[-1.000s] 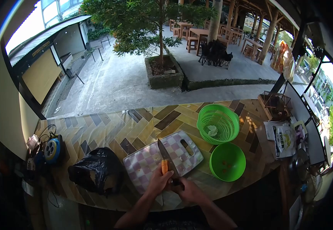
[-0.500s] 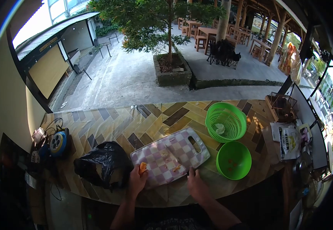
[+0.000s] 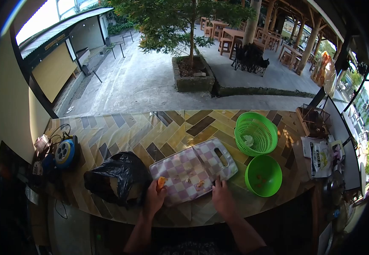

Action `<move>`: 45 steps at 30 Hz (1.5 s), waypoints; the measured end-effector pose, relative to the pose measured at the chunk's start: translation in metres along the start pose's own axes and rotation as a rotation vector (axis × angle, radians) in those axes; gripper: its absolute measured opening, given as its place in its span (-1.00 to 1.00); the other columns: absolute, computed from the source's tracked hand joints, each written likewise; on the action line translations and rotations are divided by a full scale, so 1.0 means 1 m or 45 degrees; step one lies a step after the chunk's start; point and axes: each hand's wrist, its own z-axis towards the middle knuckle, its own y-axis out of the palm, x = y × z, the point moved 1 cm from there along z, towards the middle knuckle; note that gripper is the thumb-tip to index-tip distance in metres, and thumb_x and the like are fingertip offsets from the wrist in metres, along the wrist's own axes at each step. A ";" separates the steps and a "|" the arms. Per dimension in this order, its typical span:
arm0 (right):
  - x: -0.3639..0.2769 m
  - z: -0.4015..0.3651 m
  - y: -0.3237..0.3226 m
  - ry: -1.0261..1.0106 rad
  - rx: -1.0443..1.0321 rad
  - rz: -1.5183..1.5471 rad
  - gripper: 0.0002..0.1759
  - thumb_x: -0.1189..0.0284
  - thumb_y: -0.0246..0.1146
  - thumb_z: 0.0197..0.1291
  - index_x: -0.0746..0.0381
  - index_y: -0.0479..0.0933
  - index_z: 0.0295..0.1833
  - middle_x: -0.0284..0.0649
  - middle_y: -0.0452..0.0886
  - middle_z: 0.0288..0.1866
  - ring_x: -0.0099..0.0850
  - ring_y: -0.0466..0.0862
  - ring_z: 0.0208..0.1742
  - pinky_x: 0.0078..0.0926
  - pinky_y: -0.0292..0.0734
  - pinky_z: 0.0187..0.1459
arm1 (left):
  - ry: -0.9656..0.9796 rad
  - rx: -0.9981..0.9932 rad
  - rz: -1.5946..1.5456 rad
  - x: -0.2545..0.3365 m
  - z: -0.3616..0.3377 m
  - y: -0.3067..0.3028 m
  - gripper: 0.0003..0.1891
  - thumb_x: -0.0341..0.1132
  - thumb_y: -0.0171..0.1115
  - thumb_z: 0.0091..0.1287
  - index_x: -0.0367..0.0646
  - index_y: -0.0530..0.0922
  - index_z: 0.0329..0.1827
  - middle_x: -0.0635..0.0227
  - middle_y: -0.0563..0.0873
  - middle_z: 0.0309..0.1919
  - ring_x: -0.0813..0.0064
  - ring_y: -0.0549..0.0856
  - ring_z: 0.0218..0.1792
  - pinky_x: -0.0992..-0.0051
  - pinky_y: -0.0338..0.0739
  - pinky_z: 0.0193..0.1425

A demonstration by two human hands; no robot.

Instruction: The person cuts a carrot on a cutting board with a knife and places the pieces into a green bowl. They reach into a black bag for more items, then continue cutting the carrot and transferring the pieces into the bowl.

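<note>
A pink-and-white checkered cutting board [image 3: 184, 163] lies on the table with small orange scraps [image 3: 200, 184] near its lower edge. At its left corner my left hand [image 3: 154, 199] is closed on an orange piece [image 3: 162, 182]. My right hand [image 3: 222, 198] is closed around a dark handle [image 3: 214, 182] at the board's lower right edge; a knife blade seems to reach up over the board. Right of the board stands a green bowl [image 3: 273, 175] with a few orange pieces inside. Behind it sits a green basket [image 3: 267, 134] holding something pale.
A black plastic bag [image 3: 123, 172] sits left of the board. Farther left is a blue cable reel [image 3: 66, 153] with cords. Packets [image 3: 320, 157] and a wooden-framed box [image 3: 313, 121] stand at the right. The patterned table [image 3: 150, 127] has its far edge before a courtyard.
The whole view has shifted slightly. The orange scraps lie a little differently on the board, and both hands keep their grips near its lower edge.
</note>
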 end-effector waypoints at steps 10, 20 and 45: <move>-0.028 -0.029 0.023 -0.241 -0.025 -0.049 -0.42 0.28 0.03 0.57 0.28 0.22 0.58 0.10 0.48 0.18 0.11 0.74 -0.12 0.06 0.70 -0.16 | -0.113 0.018 -0.189 -0.031 -0.001 -0.007 -0.69 -0.32 0.22 0.46 -0.29 0.55 0.17 0.25 0.67 -0.23 0.35 0.68 -0.25 0.36 0.56 -0.05; -0.013 -0.024 0.026 -0.076 0.023 -0.097 -0.41 0.26 0.05 0.58 0.27 0.25 0.59 0.08 0.50 0.11 0.07 0.71 -0.12 0.03 0.66 -0.15 | -0.276 0.022 -0.465 -0.019 -0.001 -0.006 -0.68 -0.23 0.24 0.53 -0.19 0.51 0.21 0.48 0.55 -0.42 0.72 0.48 -0.66 0.58 0.40 -0.60; 0.016 0.004 -0.014 -0.069 0.196 -0.093 -0.46 0.26 0.12 0.53 0.33 0.38 0.46 0.07 0.56 0.12 0.09 0.71 -0.03 0.02 0.66 -0.07 | 0.204 -0.074 0.353 0.003 0.012 0.005 -0.66 -0.50 0.27 0.34 -0.26 0.56 0.19 -0.07 0.65 0.02 -0.13 0.66 0.03 0.08 0.59 0.09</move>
